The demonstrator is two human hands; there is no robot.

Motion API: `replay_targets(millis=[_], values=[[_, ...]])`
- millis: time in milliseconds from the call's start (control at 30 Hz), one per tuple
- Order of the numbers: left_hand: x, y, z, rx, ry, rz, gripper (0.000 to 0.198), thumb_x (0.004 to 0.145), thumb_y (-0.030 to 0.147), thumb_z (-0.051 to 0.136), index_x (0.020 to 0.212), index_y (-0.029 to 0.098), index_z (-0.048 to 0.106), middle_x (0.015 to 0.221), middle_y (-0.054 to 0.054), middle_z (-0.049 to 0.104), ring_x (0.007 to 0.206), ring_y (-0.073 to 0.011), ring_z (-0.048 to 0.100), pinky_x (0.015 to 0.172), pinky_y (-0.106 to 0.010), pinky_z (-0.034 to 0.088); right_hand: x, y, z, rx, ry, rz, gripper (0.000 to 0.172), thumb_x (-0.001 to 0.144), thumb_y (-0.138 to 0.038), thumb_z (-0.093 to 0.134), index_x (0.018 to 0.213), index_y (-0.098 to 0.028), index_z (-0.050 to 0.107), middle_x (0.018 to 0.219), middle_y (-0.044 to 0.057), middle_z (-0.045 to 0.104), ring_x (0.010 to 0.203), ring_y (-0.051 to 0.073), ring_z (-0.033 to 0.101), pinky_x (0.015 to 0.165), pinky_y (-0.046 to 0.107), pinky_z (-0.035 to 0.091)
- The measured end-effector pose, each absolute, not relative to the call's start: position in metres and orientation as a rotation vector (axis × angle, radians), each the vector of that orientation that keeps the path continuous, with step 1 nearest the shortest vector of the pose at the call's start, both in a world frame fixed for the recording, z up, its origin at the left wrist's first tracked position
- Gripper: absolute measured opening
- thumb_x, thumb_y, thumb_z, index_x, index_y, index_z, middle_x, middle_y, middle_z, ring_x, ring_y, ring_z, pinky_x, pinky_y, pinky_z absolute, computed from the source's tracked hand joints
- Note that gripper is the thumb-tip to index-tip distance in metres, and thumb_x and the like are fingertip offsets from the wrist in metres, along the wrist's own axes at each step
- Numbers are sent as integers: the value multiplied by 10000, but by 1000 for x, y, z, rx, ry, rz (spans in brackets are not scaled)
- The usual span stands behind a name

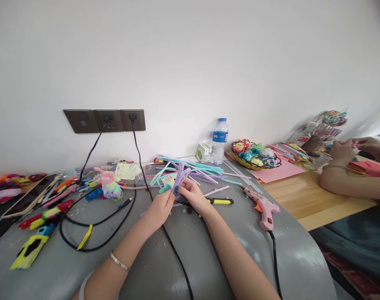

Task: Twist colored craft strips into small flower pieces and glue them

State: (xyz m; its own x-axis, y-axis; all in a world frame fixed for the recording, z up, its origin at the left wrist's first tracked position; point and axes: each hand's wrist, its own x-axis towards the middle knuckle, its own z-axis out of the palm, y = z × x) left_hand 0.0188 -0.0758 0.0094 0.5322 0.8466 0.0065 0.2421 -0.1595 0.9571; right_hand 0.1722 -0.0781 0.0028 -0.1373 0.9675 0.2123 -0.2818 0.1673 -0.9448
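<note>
Pipe cleaners (180,175), Olympic-rings bottle (219,143) beyond

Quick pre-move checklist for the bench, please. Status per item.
1. Purple fuzzy stems secured: ok, looped and held by the left hand and right hand.
2. Cable clear of the hands: not ok, a black cable passes by the left hand and runs between the forearms.
3. Yellow-and-black tool clear of the hands: not ok, it lies right by the right wrist.
4. Pink glue gun out of the hands' way: ok, it lies apart, to their right.
5. Glue gun heated: cannot tell.
6. Water bottle upright and capped: ok.
</note>
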Motion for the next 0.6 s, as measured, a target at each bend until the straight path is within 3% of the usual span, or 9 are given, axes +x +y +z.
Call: replay_targets(millis=[233, 433, 600], values=[[20, -81, 24, 1871, 1020, 748, 207, 906, 283, 453, 720, 218, 517, 526, 41, 387, 490, -156, 321, 567, -295, 200, 172, -77, 0, -860, -1171, 1217, 289, 751, -448, 751, 795, -208, 598, 639, -32, 522, 577, 119, 412, 538, 236, 327], [19, -81, 26, 1925, 1042, 756, 270, 903, 244, 465, 633, 244, 454, 493, 42, 344, 466, -171, 301, 577, -302, 179, 175, -72, -12, -825, -1155, 1209, 352, 851, -543, 616, 760, -210, 546, 556, -57, 409, 522, 115, 320, 529, 263, 267], [19, -81, 26, 1971, 1074, 725, 313, 909, 233, 447, 606, 254, 371, 480, 45, 325, 448, -167, 278, 570, -309, 162, 174, -71, -11, -821, -1113, 1174, 409, 845, -600, 595, 721, -220, 508, 545, -58, 362, 512, 115, 291, 513, 270, 228]])
